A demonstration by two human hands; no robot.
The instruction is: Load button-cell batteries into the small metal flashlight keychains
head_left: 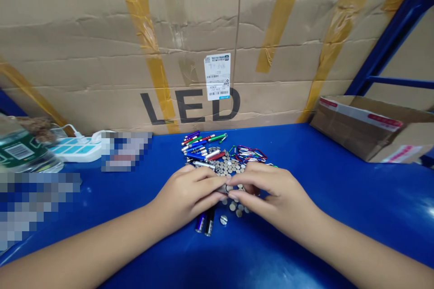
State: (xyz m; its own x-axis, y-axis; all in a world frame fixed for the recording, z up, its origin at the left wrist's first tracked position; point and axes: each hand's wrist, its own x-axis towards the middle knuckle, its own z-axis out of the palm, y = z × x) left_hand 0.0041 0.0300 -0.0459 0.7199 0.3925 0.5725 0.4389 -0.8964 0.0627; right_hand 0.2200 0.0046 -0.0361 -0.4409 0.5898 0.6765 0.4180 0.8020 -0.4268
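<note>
**Two hands working over a heap of small parts on a blue worktop, seen from head height.** The left hand (186,196) and the right hand (281,198) lie palm-down at lower centre, with the fingertips of each meeting the other's above the pile. The grip of each hand is nearly closed. A small metallic piece seems to sit between the fingertips, but the fingers hide it, so what is held cannot be told.

Directly beyond the fingers lies a pile of silver button cells (228,167), spreading beneath both hands; a single loose button cell (223,220) rests nearest the viewer. Upper centre: a cluster of coloured aluminium mini torches (200,144). Upper right of the pile: a tangle of coloured carabiner clips (250,154). Below the left hand, two mini torches (205,222), one blue and one black, lie side by side, apart from the cluster.

State of the parts: most torches, clips and cells lie loose and heaped; only the two torches are set apart.

Surroundings: a taped cardboard carton (190,106) stands behind the worktop (305,162), an open cardboard box (359,128) at upper right, a white and blue power strip (76,150) and a plastic bottle (20,149) at left. Pixelated patches hide objects at left.
</note>
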